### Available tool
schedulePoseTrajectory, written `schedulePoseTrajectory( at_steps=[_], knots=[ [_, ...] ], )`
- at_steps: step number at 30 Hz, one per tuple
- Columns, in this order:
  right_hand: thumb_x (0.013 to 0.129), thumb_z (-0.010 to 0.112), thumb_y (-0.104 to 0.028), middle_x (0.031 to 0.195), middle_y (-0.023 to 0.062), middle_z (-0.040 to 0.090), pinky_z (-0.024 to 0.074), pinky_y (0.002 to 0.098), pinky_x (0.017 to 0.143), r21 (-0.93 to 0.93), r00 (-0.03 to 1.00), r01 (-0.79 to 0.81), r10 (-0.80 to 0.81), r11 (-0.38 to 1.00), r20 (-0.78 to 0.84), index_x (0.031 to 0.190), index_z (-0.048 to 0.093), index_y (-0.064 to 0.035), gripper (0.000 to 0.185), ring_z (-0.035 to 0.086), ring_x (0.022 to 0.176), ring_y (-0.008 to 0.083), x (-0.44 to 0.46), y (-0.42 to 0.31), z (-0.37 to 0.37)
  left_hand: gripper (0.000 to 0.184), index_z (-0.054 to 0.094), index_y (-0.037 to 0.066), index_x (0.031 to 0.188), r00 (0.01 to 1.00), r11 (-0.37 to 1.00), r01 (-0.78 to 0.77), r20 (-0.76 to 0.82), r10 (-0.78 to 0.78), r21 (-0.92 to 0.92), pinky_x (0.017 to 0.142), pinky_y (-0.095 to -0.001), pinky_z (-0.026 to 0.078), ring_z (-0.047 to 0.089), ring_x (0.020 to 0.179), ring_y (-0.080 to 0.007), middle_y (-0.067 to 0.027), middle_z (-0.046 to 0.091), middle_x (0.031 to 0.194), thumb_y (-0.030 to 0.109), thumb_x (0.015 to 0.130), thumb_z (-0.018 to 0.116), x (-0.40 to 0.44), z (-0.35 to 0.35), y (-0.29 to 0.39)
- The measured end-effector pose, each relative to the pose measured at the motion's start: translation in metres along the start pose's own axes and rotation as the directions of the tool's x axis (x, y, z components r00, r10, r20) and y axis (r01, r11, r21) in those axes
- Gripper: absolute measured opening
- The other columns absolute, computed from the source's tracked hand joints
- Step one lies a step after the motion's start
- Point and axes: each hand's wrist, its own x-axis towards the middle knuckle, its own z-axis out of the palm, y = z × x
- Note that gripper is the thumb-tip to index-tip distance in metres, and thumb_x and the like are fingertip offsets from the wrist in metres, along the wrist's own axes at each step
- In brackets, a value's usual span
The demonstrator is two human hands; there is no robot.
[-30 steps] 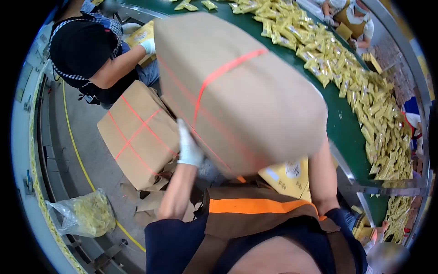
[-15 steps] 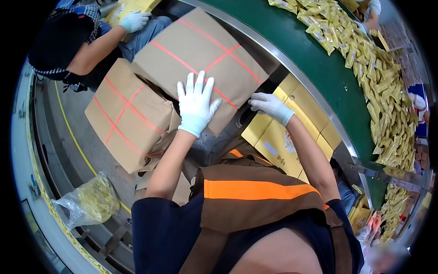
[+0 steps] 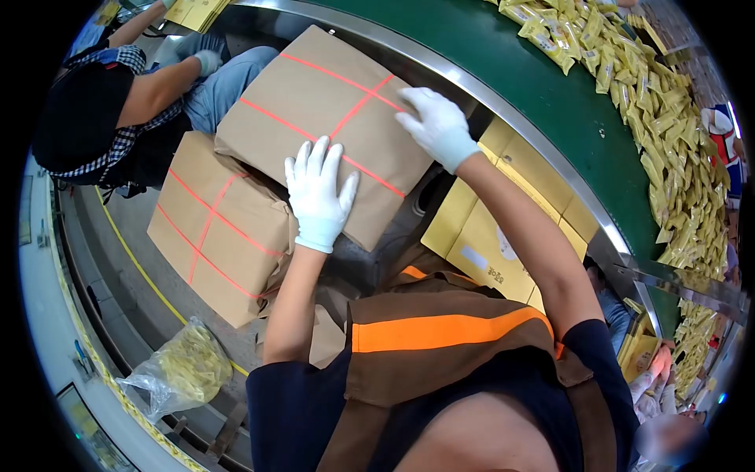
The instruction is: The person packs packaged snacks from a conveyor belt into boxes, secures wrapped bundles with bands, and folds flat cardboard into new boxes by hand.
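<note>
A little room is lying between the larger wrapped parcel [image 3: 346, 118] and the yellow boxes [image 3: 474, 230], while the steel conveyor rim [image 3: 487, 97] is blocking the far end.

I'm getting a bright picture here, plenty of light on the upper parcel's [image 3: 322, 102] top face, its near side a shade darker. Deep shadow sits in the gap between it and the lower parcel [image 3: 212, 228]. And there's glare: a white streak along the steel rail [image 3: 491, 90], glints on the clear bag [image 3: 177, 370]. My left hand [image 3: 321, 193] reads crisp, finger by finger. Out wide, the fisheye bends that rail into an arc, black swallows the corners, and blue fringes the left rim. Lower right, one round patch is smeared; the packets [image 3: 696, 338] near it look soft, perhaps from lens stretch.
</note>
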Motion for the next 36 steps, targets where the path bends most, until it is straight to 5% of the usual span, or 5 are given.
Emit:
schedulePoseTrajectory(
  at_steps=[11,21,24,32,36],
  knots=[
    [0.079,0.054,-0.021,0.104,0.0179,0.069,0.0515,0.0404,0.089,-0.095,0.786,-0.182,0.203,0.979,0.583,0.103,0.070,-0.0069,0.033,0.066,0.097,0.0345,0.066,-0.022,-0.009,0.047,0.062,0.012,0.121,1.000,1.000,-0.003,0.020,0.003,-0.005,0.106,-0.0539,0.031,0.047,0.124,-0.0351,-0.0100,0.054,0.135,0.025,0.077,0.071,0.004,-0.001,0.014],
    [0.085,0.056,-0.022,0.096,0.0156,0.069,0.0511,0.0415,0.085,0.195,0.928,-0.281,0.215,0.940,0.303,0.098,0.067,-0.0094,0.021,0.065,0.093,0.0336,0.043,-0.017,0.011,0.036,0.061,0.015,0.123,0.994,0.883,-0.108,-0.022,0.110,-0.456,0.086,-0.0385,0.050,0.061,0.100,-0.0326,-0.0101,0.062,0.118,0.020,0.087,0.062,0.104,0.025,-0.028],
    [0.088,0.057,-0.023,0.093,0.0160,0.069,0.0510,0.0440,0.083,0.057,0.945,-0.245,0.225,0.968,0.237,0.097,0.065,-0.0097,0.018,0.065,0.091,0.0347,0.040,-0.027,0.015,0.025,0.065,0.018,0.113,0.931,0.937,-0.124,0.289,0.224,-0.327,0.078,-0.0391,0.052,0.063,0.091,-0.0305,-0.0078,0.063,0.103,0.022,0.088,0.060,0.141,0.025,-0.038],
    [0.091,0.053,-0.015,0.087,0.0153,0.070,0.0545,0.0354,0.072,0.289,0.971,-0.231,0.237,0.929,0.015,0.114,0.063,-0.0038,0.027,0.069,0.073,0.0238,0.042,-0.017,0.028,0.017,0.061,0.014,0.101,0.985,0.971,-0.156,0.044,0.166,-0.182,0.068,-0.0419,0.052,0.064,0.078,-0.0318,-0.0085,0.060,0.095,0.024,0.088,0.064,0.134,0.051,-0.029],
    [0.094,0.046,-0.011,0.084,0.0109,0.069,0.0542,0.0314,0.066,0.384,0.866,-0.405,0.214,0.830,0.452,0.125,0.059,-0.0052,0.035,0.066,0.064,0.0168,0.067,-0.021,-0.002,0.022,0.059,0.013,0.107,0.994,0.981,-0.104,0.022,0.109,-0.165,0.068,-0.0423,0.053,0.065,0.079,-0.0332,-0.0096,0.061,0.098,0.023,0.088,0.064,0.132,0.058,-0.023]
  ],
)
